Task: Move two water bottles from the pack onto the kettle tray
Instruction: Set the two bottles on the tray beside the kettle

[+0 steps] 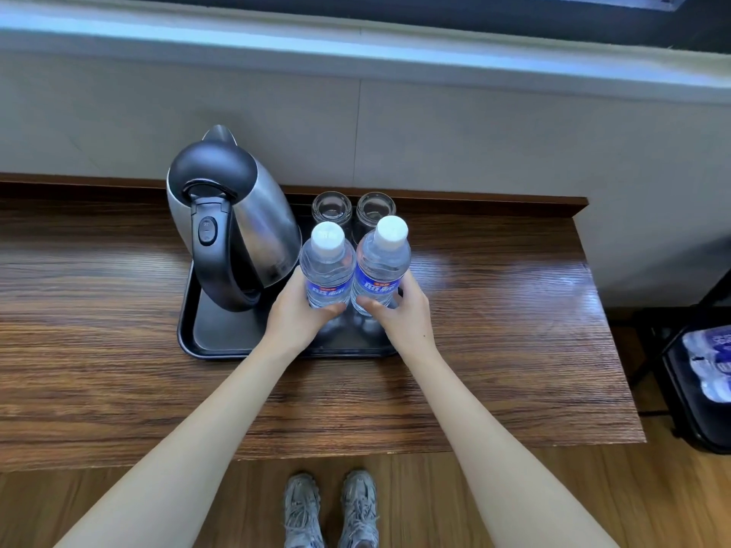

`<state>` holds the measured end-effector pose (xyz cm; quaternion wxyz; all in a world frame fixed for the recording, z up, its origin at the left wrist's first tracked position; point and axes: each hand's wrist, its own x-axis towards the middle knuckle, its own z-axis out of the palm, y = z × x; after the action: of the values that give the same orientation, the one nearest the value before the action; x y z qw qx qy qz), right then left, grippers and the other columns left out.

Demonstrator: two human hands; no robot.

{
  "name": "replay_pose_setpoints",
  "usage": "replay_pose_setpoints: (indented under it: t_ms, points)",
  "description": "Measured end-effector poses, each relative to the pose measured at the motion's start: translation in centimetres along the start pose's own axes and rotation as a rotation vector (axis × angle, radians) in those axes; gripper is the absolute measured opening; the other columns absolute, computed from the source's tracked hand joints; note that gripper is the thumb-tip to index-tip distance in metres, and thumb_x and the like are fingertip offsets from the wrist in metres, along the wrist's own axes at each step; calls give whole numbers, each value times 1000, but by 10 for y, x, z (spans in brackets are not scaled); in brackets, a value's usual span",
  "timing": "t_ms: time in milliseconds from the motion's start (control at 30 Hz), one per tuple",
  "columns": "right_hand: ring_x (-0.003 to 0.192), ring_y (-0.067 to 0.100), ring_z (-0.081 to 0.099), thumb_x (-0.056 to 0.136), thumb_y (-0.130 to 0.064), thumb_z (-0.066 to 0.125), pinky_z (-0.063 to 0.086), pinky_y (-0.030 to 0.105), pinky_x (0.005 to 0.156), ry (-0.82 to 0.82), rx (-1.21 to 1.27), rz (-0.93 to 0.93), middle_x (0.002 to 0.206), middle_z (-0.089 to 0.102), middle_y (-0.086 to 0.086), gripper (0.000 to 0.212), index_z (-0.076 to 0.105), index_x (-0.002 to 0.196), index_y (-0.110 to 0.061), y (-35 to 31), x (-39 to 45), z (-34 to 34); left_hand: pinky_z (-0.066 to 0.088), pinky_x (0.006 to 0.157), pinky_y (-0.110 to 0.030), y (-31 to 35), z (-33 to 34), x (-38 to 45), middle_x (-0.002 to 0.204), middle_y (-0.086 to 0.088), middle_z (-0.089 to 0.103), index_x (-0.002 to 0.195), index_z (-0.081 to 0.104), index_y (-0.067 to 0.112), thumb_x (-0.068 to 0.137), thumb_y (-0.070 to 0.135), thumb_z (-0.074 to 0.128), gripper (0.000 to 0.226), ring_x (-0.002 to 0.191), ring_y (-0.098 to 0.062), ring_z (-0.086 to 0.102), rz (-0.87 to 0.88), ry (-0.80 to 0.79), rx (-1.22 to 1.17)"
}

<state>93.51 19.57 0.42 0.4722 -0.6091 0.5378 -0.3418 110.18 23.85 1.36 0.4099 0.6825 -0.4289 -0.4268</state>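
Near the centre of the frame, a black tray is sitting on a dark wooden counter, and both of the person's hands are reaching onto it. The left hand is wrapping around the lower part of the left water bottle, thumb across the front, while the right hand is gripping the right water bottle the same way. Both bottles are standing upright and just beside each other, white caps up and blue labels facing the camera; the right one is leaning slightly toward the upper right. Their bases are hidden behind the fingers, so whether they are resting on the tray or hanging just above it cannot be told, though faint reflections are showing on the tray surface below them. A steel kettle with a black handle is occupying the left half of the tray, close to the left bottle. Behind the bottles, toward the top of the tray, two clear glasses are standing side by side. At the far right edge of the frame, low down, the pack of bottles is lying in a dark container on the floor, well apart from the tray. At the bottom centre, a pair of grey sneakers is showing on the wooden floor.
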Motion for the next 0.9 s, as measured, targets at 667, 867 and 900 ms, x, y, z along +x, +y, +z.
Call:
replay_pose_setpoints:
  t_ms: [667,867,900]
  points:
    - [109,5,60,73,-18,82,51,31,92,-27,31,35,115,67,-8,54,55,116,-33,-1,-9,-5,38,68,4,-1,-10,-2,88,43,65,92,61,47,68,13,83,47,88,20,59,92,-38,39]
    - [104,-1,61,70,-19,83,47,11,83,-14,13,28,107,68,-16,54,55,102,-51,-2,-28,-9,37,71,5,-4,-10,-20,91,45,63,96,59,50,70,18,83,47,93,21,57,73,-46,73]
    - [104,-1,61,70,-19,83,47,9,81,-14,5,29,107,68,-16,53,55,101,-52,-3,-31,-9,37,70,5,-5,-10,-23,91,45,63,96,59,49,70,18,83,47,92,21,57,69,-47,75]
